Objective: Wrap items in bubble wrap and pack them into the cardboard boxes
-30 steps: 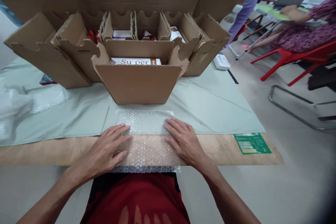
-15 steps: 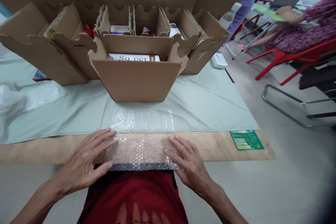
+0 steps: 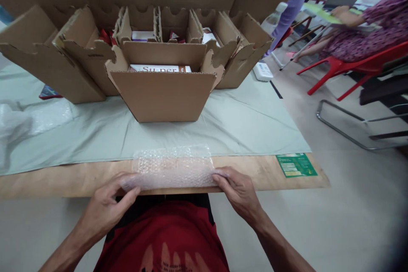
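Observation:
A clear sheet of bubble wrap (image 3: 174,163) lies across the wooden front edge of the table, its near part lifted and folded over. My left hand (image 3: 116,197) pinches the near left corner between thumb and fingers. At the near right corner, my right hand (image 3: 236,189) grips the same sheet, thumb below and fingers on top. Just beyond the sheet stands an open cardboard box (image 3: 164,95) holding a white carton (image 3: 159,68) with "Su-per" printed on it.
Behind are several open cardboard compartments (image 3: 79,68) with packets inside. More bubble wrap (image 3: 35,119) lies at left on the pale green cloth (image 3: 248,127). A green label (image 3: 296,165) is on the table's right end. At right, a person sits on a red chair (image 3: 338,70).
Both hands have closed on the sheet's near corners. Its near edge, which hung over the table edge, is now raised and folded, and the far edge has slid toward me.

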`<state>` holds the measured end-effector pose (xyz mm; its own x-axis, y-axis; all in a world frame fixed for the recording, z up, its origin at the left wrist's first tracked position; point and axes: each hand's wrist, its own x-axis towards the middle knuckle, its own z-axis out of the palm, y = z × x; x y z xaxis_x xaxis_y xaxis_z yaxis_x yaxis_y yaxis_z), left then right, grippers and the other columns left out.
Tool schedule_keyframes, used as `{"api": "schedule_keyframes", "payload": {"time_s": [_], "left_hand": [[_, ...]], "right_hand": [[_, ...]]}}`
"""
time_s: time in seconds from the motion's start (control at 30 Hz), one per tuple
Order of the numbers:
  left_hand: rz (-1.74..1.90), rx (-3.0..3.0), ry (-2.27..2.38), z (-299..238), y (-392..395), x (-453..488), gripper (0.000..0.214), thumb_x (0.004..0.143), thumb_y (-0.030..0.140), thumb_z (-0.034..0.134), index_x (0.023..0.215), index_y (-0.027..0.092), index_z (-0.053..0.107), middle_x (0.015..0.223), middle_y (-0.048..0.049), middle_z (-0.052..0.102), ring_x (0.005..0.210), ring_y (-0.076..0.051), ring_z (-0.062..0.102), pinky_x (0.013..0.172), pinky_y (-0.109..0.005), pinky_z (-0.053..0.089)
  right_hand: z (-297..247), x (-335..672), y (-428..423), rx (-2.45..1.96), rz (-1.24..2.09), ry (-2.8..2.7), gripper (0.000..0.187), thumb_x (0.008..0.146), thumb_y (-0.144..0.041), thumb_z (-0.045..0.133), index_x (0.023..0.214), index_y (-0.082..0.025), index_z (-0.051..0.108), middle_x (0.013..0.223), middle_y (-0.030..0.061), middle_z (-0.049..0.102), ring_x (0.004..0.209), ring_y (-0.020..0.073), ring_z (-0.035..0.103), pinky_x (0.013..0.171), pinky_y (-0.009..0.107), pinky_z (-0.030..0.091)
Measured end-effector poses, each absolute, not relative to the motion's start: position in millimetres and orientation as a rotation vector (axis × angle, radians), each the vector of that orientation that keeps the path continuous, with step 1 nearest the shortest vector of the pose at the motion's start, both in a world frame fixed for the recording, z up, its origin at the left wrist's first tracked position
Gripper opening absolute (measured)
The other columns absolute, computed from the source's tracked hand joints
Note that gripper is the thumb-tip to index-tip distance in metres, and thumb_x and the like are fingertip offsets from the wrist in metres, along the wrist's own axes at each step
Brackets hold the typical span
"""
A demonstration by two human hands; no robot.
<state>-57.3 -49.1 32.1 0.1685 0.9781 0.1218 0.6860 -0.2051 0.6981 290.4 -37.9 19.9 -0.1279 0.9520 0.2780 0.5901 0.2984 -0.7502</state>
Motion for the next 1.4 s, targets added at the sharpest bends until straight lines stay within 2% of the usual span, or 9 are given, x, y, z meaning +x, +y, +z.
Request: {"api": "schedule_keyframes", "payload": {"time_s": [0.1, 0.27, 0.37, 0.53, 0.63, 0.77, 0.93, 1.13, 1.4], "left_hand": [[0.791, 1.870, 1.663, 26, -39, -45, 0.023, 0.094, 0.041, 0.060, 0.097, 0.023, 0.075, 0.091, -0.0010, 0.081, 0.080, -0.020, 0.078, 0.070, -0.029, 0.065], [0.825, 2.046, 1.820, 14, -32, -47, 0.027, 0.095, 0.041, 0.060, 0.108, 0.020, 0.071, 0.099, -0.0070, 0.079, 0.087, -0.023, 0.076, 0.080, -0.035, 0.062], [0.720, 2.197, 1.896, 11, -35, -49, 0.030, 0.098, 0.043, 0.056, 0.116, 0.021, 0.067, 0.088, -0.0051, 0.074, 0.076, -0.022, 0.071, 0.071, -0.035, 0.059], [0.543, 2.243, 1.997, 16, -44, -49, 0.044, 0.100, 0.045, 0.052, 0.139, 0.024, 0.053, 0.098, -0.0060, 0.070, 0.080, -0.022, 0.069, 0.069, -0.033, 0.057], [0.487, 2.212, 2.049, 17, -46, -49, 0.054, 0.100, 0.051, 0.049, 0.144, 0.021, 0.049, 0.098, -0.0075, 0.070, 0.080, -0.024, 0.070, 0.065, -0.034, 0.056], [0.428, 2.119, 2.084, 14, -45, -49, 0.055, 0.098, 0.048, 0.048, 0.145, 0.020, 0.050, 0.085, -0.0024, 0.069, 0.066, -0.021, 0.067, 0.057, -0.031, 0.052], [0.575, 1.982, 1.916, 18, -47, -48, 0.051, 0.097, 0.042, 0.048, 0.143, 0.019, 0.053, 0.069, 0.0038, 0.061, 0.056, -0.017, 0.063, 0.057, -0.027, 0.053], [0.658, 1.918, 1.863, 43, -34, -57, 0.056, 0.095, 0.048, 0.055, 0.144, 0.021, 0.054, 0.079, 0.0031, 0.064, 0.066, -0.015, 0.065, 0.068, -0.027, 0.057], [0.827, 2.242, 1.946, 31, 12, -42, 0.043, 0.098, 0.031, 0.054, 0.140, 0.022, 0.055, 0.101, -0.0068, 0.066, 0.095, -0.024, 0.066, 0.086, -0.038, 0.057]], "right_hand": [[10, 285, -19, -1.425, 0.361, -1.898, 0.019, 0.099, -0.031, 0.063, 0.084, -0.022, 0.070, 0.075, 0.0022, 0.073, 0.071, 0.0196, 0.067, 0.069, 0.033, 0.052], [-3, 276, 7, -1.432, 0.011, -2.067, 0.021, 0.103, -0.035, 0.058, 0.092, -0.021, 0.068, 0.083, 0.0051, 0.074, 0.083, 0.0238, 0.064, 0.078, 0.039, 0.043], [0, 276, 11, -1.500, -0.014, -2.125, 0.021, 0.104, -0.037, 0.056, 0.107, -0.021, 0.069, 0.106, 0.0094, 0.075, 0.097, 0.0275, 0.063, 0.084, 0.041, 0.042], [16, 281, 13, -1.540, -0.080, -2.106, 0.022, 0.106, -0.034, 0.051, 0.115, -0.022, 0.068, 0.104, 0.0091, 0.073, 0.092, 0.0258, 0.063, 0.079, 0.039, 0.044], [17, 278, 20, -1.610, -0.063, -2.163, 0.033, 0.103, -0.043, 0.054, 0.124, -0.021, 0.066, 0.125, 0.0140, 0.069, 0.105, 0.0313, 0.062, 0.084, 0.044, 0.046], [7, 268, 22, -1.597, 0.129, -2.261, 0.024, 0.098, -0.039, 0.060, 0.110, -0.020, 0.069, 0.142, 0.0176, 0.062, 0.122, 0.0377, 0.058, 0.093, 0.051, 0.048], [7, 263, 3, -1.370, 0.365, -2.101, 0.007, 0.096, -0.023, 0.060, 0.090, -0.022, 0.064, 0.130, 0.0134, 0.071, 0.118, 0.0306, 0.067, 0.094, 0.046, 0.052], [37, 267, -1, -1.382, 0.707, -1.775, 0.006, 0.095, -0.029, 0.064, 0.095, -0.024, 0.065, 0.084, 0.0014, 0.075, 0.076, 0.0176, 0.071, 0.071, 0.028, 0.056], [18, 264, 10, -1.609, 0.773, -1.766, 0.051, 0.089, -0.028, 0.064, 0.139, -0.020, 0.061, 0.061, -0.0071, 0.057, 0.052, 0.0143, 0.054, 0.055, 0.027, 0.047]]}}
